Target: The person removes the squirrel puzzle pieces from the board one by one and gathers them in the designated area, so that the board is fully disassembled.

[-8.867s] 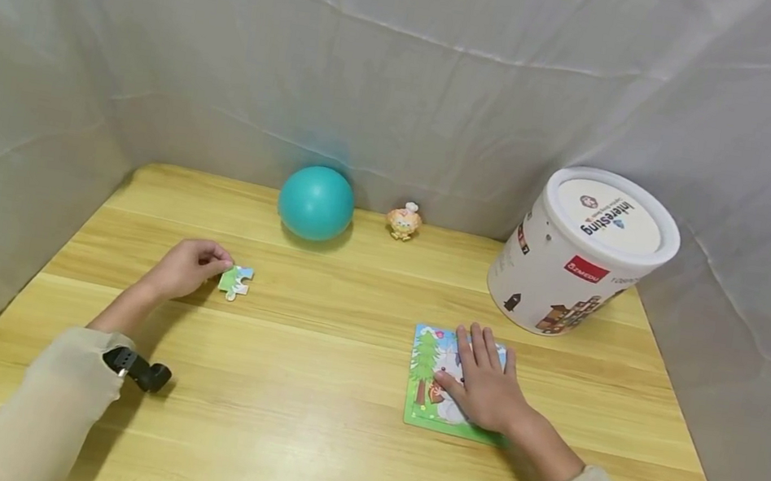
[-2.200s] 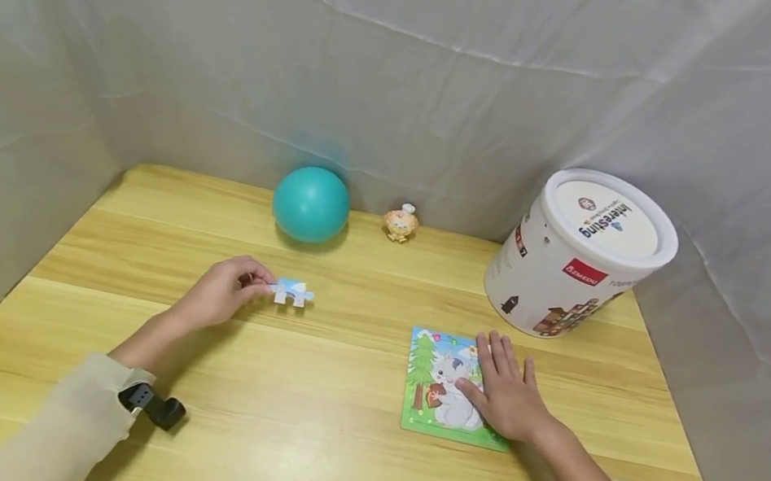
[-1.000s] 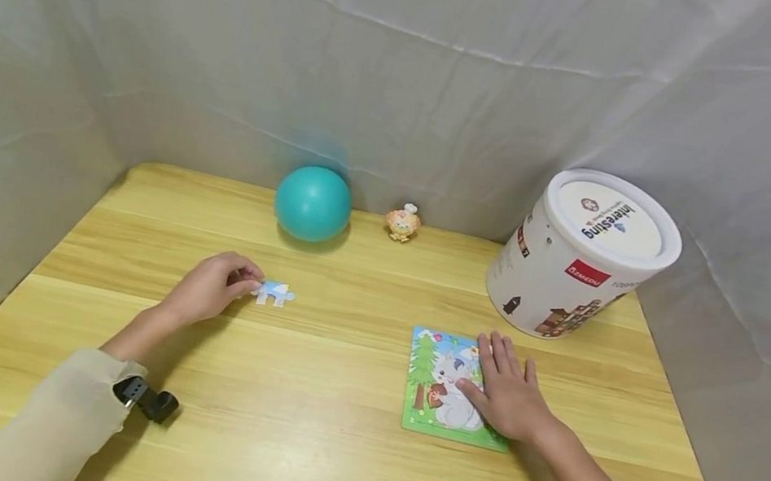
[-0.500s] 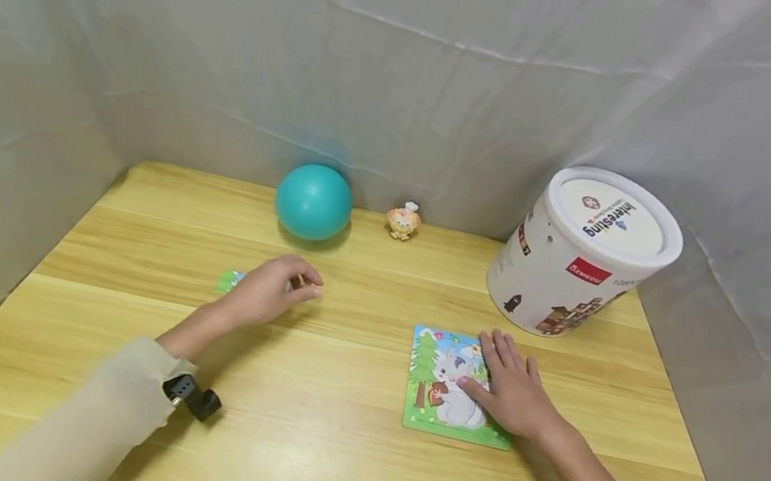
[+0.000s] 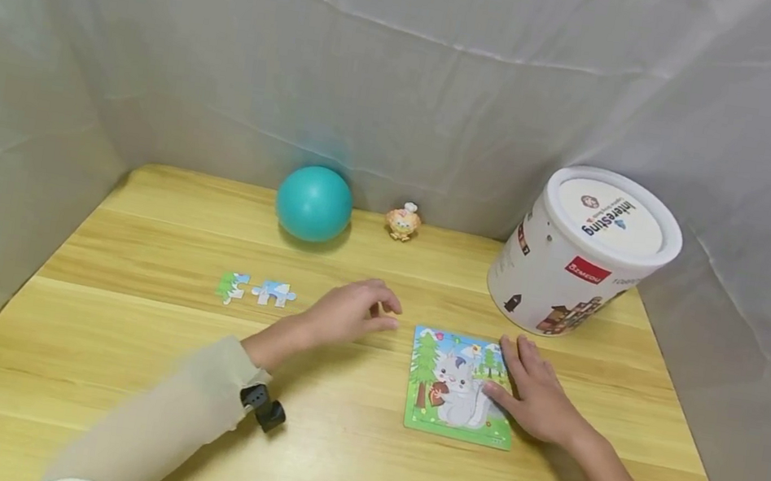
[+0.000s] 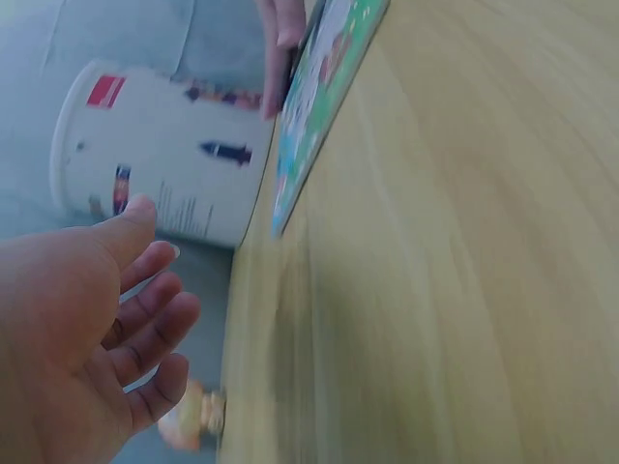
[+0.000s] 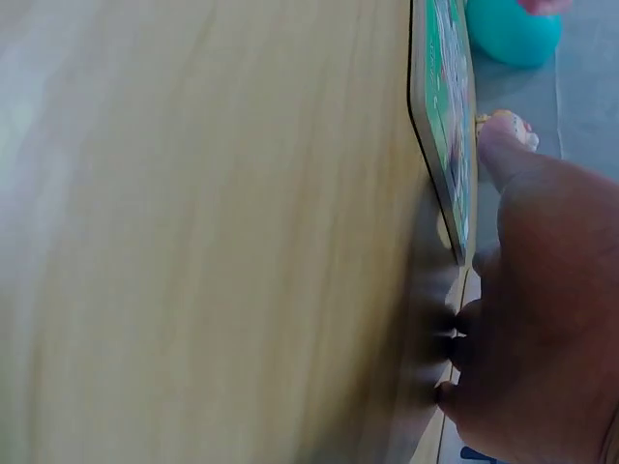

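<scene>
A square jigsaw puzzle (image 5: 430,419) with a grey squirrel picture lies flat on the table; in the left wrist view its board (image 6: 311,111) looks tilted across the top. My left hand (image 5: 349,313), fingers loosely curled around nothing, is above the table just left of the puzzle. My right hand (image 5: 544,398) is at the puzzle's right edge, thumb reaching over the picture and fingers along its far right side. In the right wrist view that hand's thumb (image 7: 503,150) stands apart from the fingers. Two loose pieces, one green (image 5: 227,285) and one blue (image 5: 279,291), lie side by side further left.
On the wooden table (image 5: 317,461), a teal ball (image 5: 314,204) and a small chick figurine (image 5: 403,222) stand at the back. A large white bucket (image 5: 566,274) with a lid is behind the puzzle on the right. Grey cloth (image 5: 406,95) hangs around the back and sides.
My left hand has let go of the blue piece beside the green one and moved right toward the puzzle. My right hand has shifted right, off most of the picture.
</scene>
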`<act>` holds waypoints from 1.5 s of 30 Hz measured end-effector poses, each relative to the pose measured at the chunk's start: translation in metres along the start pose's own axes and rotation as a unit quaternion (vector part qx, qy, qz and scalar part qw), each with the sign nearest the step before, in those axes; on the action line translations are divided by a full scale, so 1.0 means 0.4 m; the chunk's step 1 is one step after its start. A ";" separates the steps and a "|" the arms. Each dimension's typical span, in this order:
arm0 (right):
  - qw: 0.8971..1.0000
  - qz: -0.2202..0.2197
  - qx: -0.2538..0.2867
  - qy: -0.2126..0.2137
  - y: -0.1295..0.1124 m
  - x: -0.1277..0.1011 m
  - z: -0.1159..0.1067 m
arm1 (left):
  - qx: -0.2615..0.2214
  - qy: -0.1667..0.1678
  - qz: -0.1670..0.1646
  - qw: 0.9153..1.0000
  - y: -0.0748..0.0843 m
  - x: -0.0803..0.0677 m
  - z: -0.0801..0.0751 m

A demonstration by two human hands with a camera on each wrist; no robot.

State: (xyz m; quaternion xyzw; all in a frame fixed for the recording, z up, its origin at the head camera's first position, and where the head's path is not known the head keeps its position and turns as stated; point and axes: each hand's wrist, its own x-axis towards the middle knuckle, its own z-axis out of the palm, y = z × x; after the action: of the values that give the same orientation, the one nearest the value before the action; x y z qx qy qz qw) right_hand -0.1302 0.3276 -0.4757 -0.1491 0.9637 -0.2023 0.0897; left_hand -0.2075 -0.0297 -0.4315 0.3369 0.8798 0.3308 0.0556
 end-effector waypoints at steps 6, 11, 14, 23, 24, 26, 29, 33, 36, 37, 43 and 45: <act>1.000 -0.001 0.006 -0.005 0.004 0.003 0.009 | -0.005 -0.021 0.006 1.000 0.043 0.056 0.061; 1.000 0.008 0.000 -0.011 -0.003 0.006 0.007 | 0.000 -0.040 0.010 0.999 0.078 0.097 0.107; 1.000 0.006 0.001 -0.004 0.000 0.005 0.010 | 0.009 -0.050 0.009 0.999 0.099 0.115 0.135; 1.000 0.012 -0.005 -0.011 -0.014 0.007 0.003 | 0.052 -0.065 -0.005 0.996 0.126 0.145 0.198; 1.000 0.010 -0.001 -0.008 -0.018 0.005 0.000 | 0.057 -0.066 -0.007 0.996 0.129 0.146 0.203; 1.000 0.004 0.002 -0.002 -0.020 0.003 0.000 | 0.064 -0.067 -0.011 0.996 0.132 0.148 0.215; 1.000 0.002 -0.001 0.001 -0.024 0.002 -0.002 | 0.076 -0.068 -0.019 0.995 0.139 0.151 0.228; 1.000 0.002 -0.001 0.003 -0.025 0.003 -0.004 | 0.096 -0.059 -0.025 0.993 0.145 0.155 0.243; 1.000 0.009 -0.004 -0.003 -0.026 0.006 -0.004 | 0.101 -0.050 -0.029 0.993 0.146 0.155 0.251; 1.000 0.012 -0.006 -0.007 -0.026 0.006 -0.005 | 0.100 -0.048 -0.029 0.993 0.146 0.155 0.254; 1.000 0.014 -0.004 -0.011 -0.028 0.003 -0.006 | 0.110 -0.039 -0.029 0.993 0.144 0.152 0.264; 1.000 0.008 0.000 -0.004 -0.025 0.000 -0.001 | 0.110 -0.039 -0.030 0.993 0.146 0.150 0.266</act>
State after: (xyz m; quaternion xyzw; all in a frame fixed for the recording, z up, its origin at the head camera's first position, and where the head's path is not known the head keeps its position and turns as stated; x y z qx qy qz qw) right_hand -0.1278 0.3191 -0.4713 -0.1422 0.9647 -0.2006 0.0947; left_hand -0.1868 0.0985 -0.4702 0.3275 0.9175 0.2169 0.0627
